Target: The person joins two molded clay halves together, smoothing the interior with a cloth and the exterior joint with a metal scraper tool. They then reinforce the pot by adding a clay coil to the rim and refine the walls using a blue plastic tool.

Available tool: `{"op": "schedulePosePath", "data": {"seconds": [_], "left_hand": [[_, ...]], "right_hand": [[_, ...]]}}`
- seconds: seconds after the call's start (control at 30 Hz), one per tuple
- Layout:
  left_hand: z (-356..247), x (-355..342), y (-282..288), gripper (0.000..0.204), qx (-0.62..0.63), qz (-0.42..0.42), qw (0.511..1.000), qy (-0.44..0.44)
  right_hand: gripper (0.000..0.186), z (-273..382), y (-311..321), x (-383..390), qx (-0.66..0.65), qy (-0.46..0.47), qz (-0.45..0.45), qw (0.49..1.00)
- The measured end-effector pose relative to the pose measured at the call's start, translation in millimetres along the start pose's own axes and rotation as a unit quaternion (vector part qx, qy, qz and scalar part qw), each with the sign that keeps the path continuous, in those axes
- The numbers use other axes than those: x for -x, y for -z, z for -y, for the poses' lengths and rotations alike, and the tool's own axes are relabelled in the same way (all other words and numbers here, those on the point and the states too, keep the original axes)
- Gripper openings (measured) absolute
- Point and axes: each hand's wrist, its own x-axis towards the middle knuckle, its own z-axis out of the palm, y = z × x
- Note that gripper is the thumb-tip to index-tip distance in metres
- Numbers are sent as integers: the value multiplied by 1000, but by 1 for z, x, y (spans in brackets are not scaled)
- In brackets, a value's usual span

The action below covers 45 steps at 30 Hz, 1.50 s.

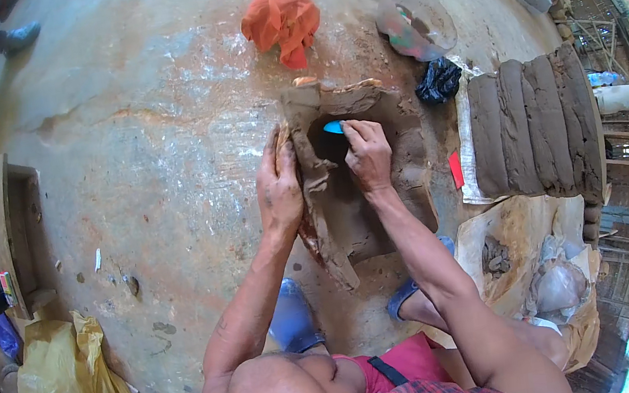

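A hollow grey-brown clay form [405,153] with thick, uneven walls stands on the floor in front of me. My left hand [279,189] lies with fingers stretched along the outside of its left wall [310,161]. Over the dark hollow, my right hand [367,153] pinches a small flat blue scraper [333,127] between thumb and fingers. The scraper's rounded end points left toward the inner side of that wall. Whether it touches the clay I cannot tell. My fingers cover the rest of the scraper.
Stacked clay slabs [526,130] lie at right beside a black plastic bag [438,80] and a red piece [455,169]. Beyond the form are an orange cloth [280,23] and a clear basin [438,17]. A wooden box [2,236] and a yellow bag [65,392] are left.
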Motion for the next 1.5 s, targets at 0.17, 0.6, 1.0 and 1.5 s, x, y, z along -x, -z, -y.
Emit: {"op": "schedulePosePath", "data": {"seconds": [0.17, 0.6, 1.0, 1.5], "left_hand": [[-4, -3, 4, 47, -11, 22, 1000, 3], [-3, -11, -18, 41, -30, 12, 999, -20], [-17, -5, -41, 44, -126, 6, 989, -78], [-21, -15, -61, 43, -144, 24, 983, -110]], "right_hand": [[40, 8, -9, 34, -61, 4, 118, 991], [41, 19, 129, 65, -87, 30, 242, 966], [20, -48, 31, 49, 56, 100, 239, 964], [26, -66, 94, -18, 117, 191, 122, 967]]}}
